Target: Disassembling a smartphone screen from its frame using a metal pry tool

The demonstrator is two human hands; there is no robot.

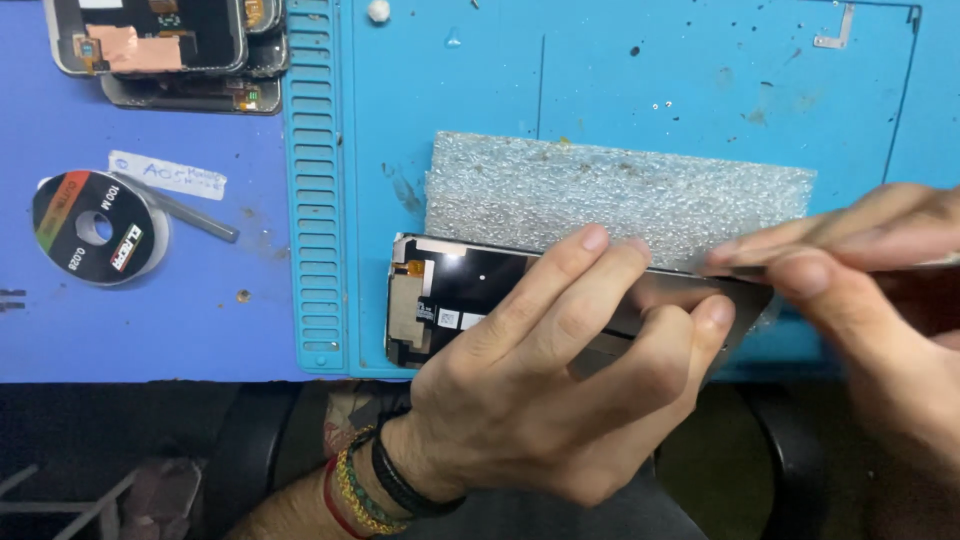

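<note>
**Thin blade at the panel's edge, little room for a slip**

My left hand (545, 385) lies across the phone screen panel (455, 300), fingers spread flat on its back and thumb hooked over the near right side, pinning it down. The panel sits back-up at the near edge of the blue mat (620, 90), partly hanging past it toward me, with its far long edge on the bubble wrap (620, 190).

My right hand (870, 300) comes in from the right, fingers pinched narrow on a thin metal tool (735, 268) whose tip meets the panel's far right edge. Most of the tool is hidden by my fingers.

What I think could go wrong: if the tip goes in too steep or too deep, it could crack the glass or nick the orange flex near the left end. My left hand holds mostly the right half, so a hard push could pivot the panel or tip it off the mat's edge. A skid of the tip would run toward my left fingertips.

As for containers, I see none holding anything. Far left lies a wire spool (95, 228) with a grey pen-like tool (190, 212) beside it, and beyond them a stack of other panels (160, 45). A small metal bracket (838, 30) lies at the mat's far right.
</note>
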